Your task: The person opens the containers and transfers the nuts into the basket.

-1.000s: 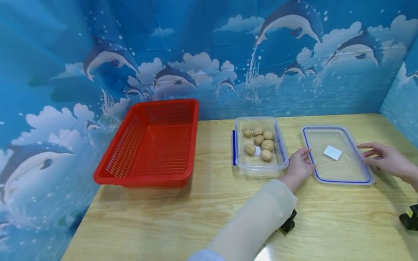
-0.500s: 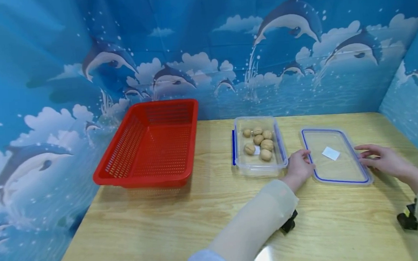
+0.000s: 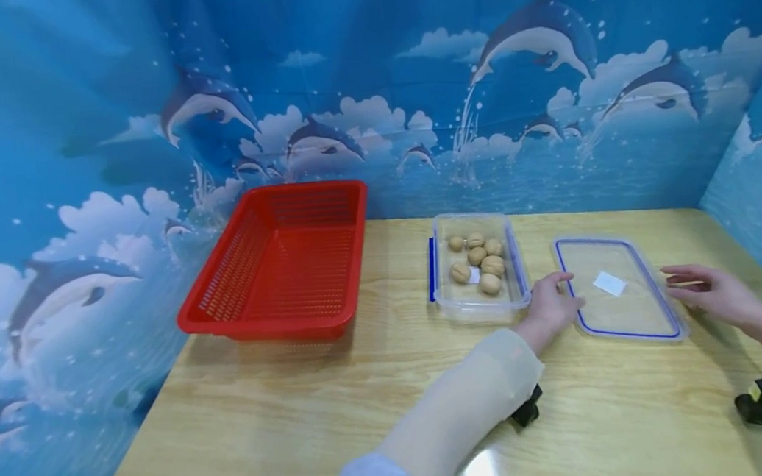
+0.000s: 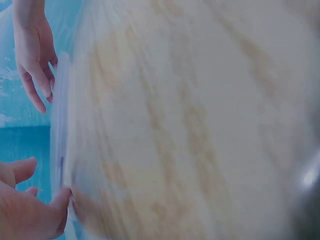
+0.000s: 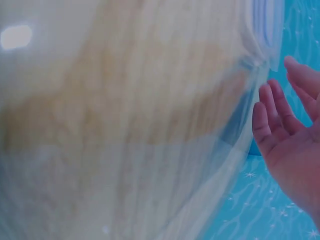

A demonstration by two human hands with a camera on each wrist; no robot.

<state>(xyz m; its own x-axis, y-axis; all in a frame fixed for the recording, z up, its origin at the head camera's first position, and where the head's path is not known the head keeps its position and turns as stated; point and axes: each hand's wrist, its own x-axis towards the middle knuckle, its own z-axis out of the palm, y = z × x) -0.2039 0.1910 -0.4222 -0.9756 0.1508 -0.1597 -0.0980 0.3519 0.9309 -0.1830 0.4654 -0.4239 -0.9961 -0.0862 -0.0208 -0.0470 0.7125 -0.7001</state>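
A clear plastic lid [image 3: 625, 317] with a blue seal lies on the table, a white label [image 3: 609, 283] at its middle. At its left edge is my left hand [image 3: 550, 303], fingers loosely extended; the left wrist view shows its thumb and fingers spread. Beside the right edge, my right hand [image 3: 717, 295] has its fingers extended and parted, holding nothing in the right wrist view. Left of the lid stands an uncovered clear food container [image 3: 475, 306] with several walnuts [image 3: 492, 265] inside. My left hand is close to its front right corner.
A red plastic basket [image 3: 268, 325] stands on the left part of the wooden table [image 3: 287, 414]. Along the container's left side runs a blue strip [image 3: 432, 270]. A dolphin-print curtain [image 3: 369, 69] hangs behind the table and on both sides.
The lid's far edge sits slightly lower in the head view. Both hands have loosened from its edges, their fingers spreading a little. The container and basket stay in place.
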